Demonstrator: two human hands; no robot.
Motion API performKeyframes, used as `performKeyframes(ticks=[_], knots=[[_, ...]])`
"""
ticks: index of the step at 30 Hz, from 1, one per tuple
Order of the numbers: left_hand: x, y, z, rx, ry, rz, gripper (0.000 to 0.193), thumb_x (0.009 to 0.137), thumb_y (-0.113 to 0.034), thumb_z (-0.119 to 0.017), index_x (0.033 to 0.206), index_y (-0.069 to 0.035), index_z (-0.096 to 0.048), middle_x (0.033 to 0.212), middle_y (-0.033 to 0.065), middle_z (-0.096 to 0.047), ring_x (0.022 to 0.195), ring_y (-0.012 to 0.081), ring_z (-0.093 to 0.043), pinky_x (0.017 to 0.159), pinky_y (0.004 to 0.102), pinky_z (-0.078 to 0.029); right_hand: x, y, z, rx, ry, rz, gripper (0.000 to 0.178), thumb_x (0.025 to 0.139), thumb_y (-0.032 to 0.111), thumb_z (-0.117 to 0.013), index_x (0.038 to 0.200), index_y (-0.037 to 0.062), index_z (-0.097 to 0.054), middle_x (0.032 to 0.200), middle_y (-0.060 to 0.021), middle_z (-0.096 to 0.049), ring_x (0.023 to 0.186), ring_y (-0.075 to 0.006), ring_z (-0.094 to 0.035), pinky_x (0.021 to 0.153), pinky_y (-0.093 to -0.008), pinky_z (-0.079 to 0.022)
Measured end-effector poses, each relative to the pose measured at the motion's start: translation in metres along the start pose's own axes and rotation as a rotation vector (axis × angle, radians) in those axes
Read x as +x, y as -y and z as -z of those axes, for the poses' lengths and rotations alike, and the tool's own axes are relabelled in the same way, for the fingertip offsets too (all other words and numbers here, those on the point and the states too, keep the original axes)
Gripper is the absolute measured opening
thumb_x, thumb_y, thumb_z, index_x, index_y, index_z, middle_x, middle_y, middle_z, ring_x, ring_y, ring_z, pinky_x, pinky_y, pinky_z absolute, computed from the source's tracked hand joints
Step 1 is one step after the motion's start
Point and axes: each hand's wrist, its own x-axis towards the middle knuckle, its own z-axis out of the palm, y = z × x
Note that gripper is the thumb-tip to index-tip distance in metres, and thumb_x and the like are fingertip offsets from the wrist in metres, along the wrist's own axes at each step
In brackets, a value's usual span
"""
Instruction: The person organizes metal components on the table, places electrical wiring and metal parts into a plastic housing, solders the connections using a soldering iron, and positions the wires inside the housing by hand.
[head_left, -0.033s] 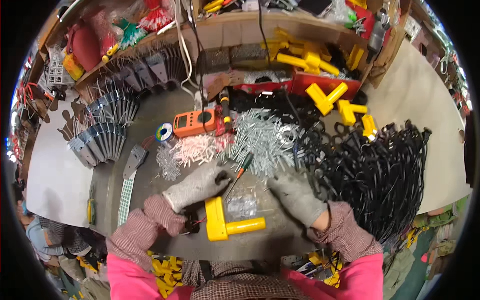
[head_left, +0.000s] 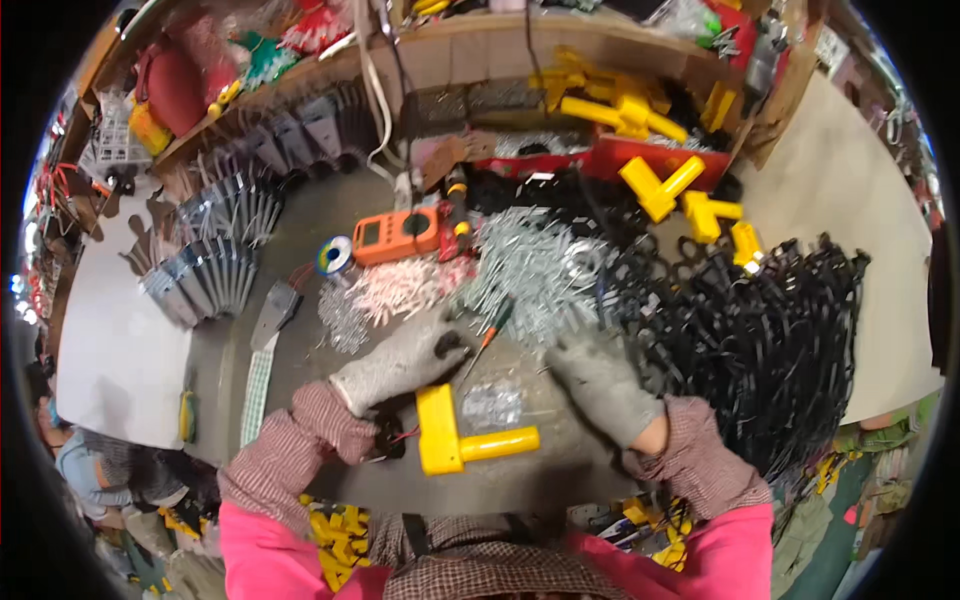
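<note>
My left hand (head_left: 405, 357), in a pale grey glove, is beside the tip of a screwdriver (head_left: 487, 335) with a green and orange handle. Its fingers curl in; whatever they may hold is hidden. My right hand (head_left: 605, 388), gloved too, reaches with fingers stretched out to the near edge of a heap of silvery pins (head_left: 530, 270). Nothing shows in it. Between my hands lies a small clear plastic bag (head_left: 492, 403). Nearer me rests a yellow T-shaped housing (head_left: 440, 430), with thin red wires at its left.
An orange multimeter (head_left: 397, 235), a solder spool (head_left: 334, 256) and pink sleeves (head_left: 395, 290) lie beyond my left hand. Black cables (head_left: 770, 350) crowd the right side. Fanned metal plates (head_left: 205, 275) stand at left. Yellow housings (head_left: 660, 187) sit by a red bin (head_left: 640, 160).
The whole view shifts slightly, so things appear a little farther right. My left hand comes slightly closer to the screwdriver; the yellow housing stays on the table.
</note>
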Motion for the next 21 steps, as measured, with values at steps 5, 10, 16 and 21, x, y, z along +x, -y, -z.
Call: performKeyframes(ticks=[5, 10, 16, 21], knots=[[-0.017, -0.047, 0.023, -0.846, 0.079, 0.31, 0.04, 0.092, -0.007, -0.061, 0.13, 0.0, -0.054, 0.1, 0.0037, -0.061, 0.094, 0.0118, -0.057, 0.09, 0.028, -0.048, -0.008, 0.038, 0.046, 0.213, 0.055, -0.007, 0.02, 0.079, 0.002, -0.063, 0.099, 0.0062, -0.064, 0.103, -0.0137, -0.062, 0.099, -0.0295, -0.061, 0.088, -0.0408, -0.049], [-0.033, -0.047, -0.009, -0.563, 0.213, 0.173, 0.031, 0.091, -0.009, -0.062, 0.121, -0.002, -0.058, 0.099, 0.0051, -0.065, 0.088, 0.0121, -0.061, 0.083, 0.0294, -0.05, -0.019, 0.097, 0.015, 1.007, 0.108, -0.043, 0.03, 0.083, 0.005, -0.068, 0.113, 0.0061, -0.065, 0.109, -0.0156, -0.067, 0.103, -0.0301, -0.064, 0.092, -0.0397, -0.048], [-0.034, -0.035, -0.034, -0.46, 0.198, 0.113, 0.03, 0.086, -0.009, -0.064, 0.114, -0.001, -0.058, 0.091, 0.013, -0.065, 0.081, 0.0219, -0.064, 0.075, 0.0352, -0.052, -0.024, 0.107, -0.003, 0.814, 0.21, -0.075, 0.022, 0.086, 0.011, -0.07, 0.108, 0.0095, -0.068, 0.112, -0.0108, -0.066, 0.103, -0.0304, -0.063, 0.089, -0.0397, -0.049], [-0.037, -0.041, -0.032, -0.31, 0.199, -0.021, 0.029, 0.088, -0.019, -0.062, 0.114, -0.007, -0.059, 0.099, 0.0172, -0.066, 0.095, 0.0361, -0.064, 0.081, 0.0448, -0.052, -0.027, 0.107, -0.018, 0.538, 0.073, -0.008, 0.017, 0.08, 0.006, -0.068, 0.098, 0.0068, -0.066, 0.097, -0.0103, -0.061, 0.092, -0.0307, -0.061, 0.082, -0.0412, -0.051]])
